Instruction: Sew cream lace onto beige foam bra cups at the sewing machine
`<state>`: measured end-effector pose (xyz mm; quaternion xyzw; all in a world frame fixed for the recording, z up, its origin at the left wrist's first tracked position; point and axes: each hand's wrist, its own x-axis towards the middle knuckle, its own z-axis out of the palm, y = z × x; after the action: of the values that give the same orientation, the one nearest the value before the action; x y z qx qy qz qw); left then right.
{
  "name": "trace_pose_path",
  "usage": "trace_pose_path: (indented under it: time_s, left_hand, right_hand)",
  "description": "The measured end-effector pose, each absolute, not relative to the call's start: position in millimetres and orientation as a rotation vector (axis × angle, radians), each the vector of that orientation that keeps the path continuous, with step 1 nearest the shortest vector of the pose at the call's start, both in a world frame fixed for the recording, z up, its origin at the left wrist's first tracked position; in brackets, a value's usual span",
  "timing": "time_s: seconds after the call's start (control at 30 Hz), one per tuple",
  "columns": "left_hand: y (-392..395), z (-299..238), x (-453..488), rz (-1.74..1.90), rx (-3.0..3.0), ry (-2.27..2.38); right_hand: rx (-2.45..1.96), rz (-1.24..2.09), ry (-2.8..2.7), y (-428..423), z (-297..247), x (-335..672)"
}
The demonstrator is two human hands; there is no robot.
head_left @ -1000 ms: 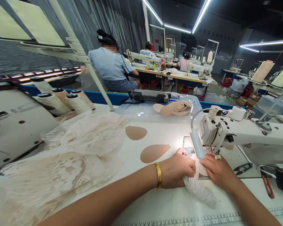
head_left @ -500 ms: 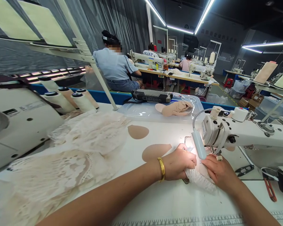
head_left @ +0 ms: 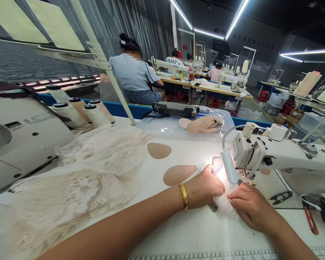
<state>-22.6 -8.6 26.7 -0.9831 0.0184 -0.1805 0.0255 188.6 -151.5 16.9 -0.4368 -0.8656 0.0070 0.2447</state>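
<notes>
Under the lit needle area of a white sewing machine point(head_left: 281, 146) lies a small piece of pale lace fabric point(head_left: 225, 206) with a frilly lower edge. My left hand point(head_left: 207, 186), a gold bangle at its wrist, is closed on the fabric's left side. From the right, my right hand point(head_left: 253, 204) holds the fabric's right edge with bent fingertips; its thumb is mostly hidden. A pale blue lamp head point(head_left: 229, 167) on a bendy neck hangs just above the fabric. Left of my hands, a beige teardrop-shaped pad point(head_left: 178, 175) lies flat, partly behind my left hand.
Another beige pad point(head_left: 159, 150) lies farther back. Piled lace point(head_left: 78, 184) covers the left side. Thread snips point(head_left: 281, 197) and a red-handled tool point(head_left: 311, 220) lie right. A ruler strip point(head_left: 206, 254) runs along the front. Behind stand a clear plastic lid point(head_left: 162, 126) and seated co-workers.
My right hand has moved slightly back from the needle and down, with its fingers now at the lace edge. The fabric's frilly edge has drawn in to the left. My left hand stays nearly in place.
</notes>
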Motion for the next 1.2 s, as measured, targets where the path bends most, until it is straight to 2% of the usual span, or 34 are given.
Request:
trace_pose_path:
  time_s: [0.3,0.63,0.97,1.2]
  left_hand:
    - [-5,13,-13,-0.656,-2.91,0.053]
    - [-12,7,-9,-0.742,-2.739,0.015]
    - [-20,-11,5,-0.849,-2.647,-0.182]
    - [-22,-5,3,-0.709,-2.776,-0.181]
  right_hand:
    - [-1.285,-0.07,-2.266,-147,10,194]
    - [-1.634,-0.163,-2.157,-149,-3,203]
    - [-1.64,-0.197,-2.018,-137,-6,208]
    - [-1.67,-0.214,-1.98,-135,-5,205]
